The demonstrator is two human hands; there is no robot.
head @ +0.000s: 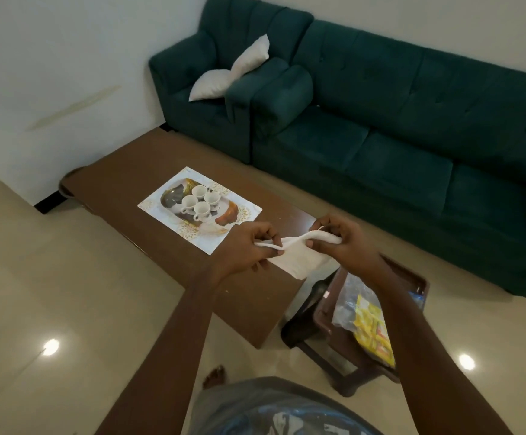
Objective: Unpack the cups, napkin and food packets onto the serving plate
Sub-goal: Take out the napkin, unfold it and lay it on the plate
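The left hand and right hand each pinch the napkin near the serving plate. It looks limp and light, best held by its corners.

Both bare forearms reach up from the bottom edge, the left arm from about 7 o'clock and the right arm from about 5 o'clock, converging just below the middle of the view. The left hand, back uppermost and fingers curled, pinches one end of a white napkin. The right hand, at its 3 o'clock, pinches the other end between thumb and curled fingers.
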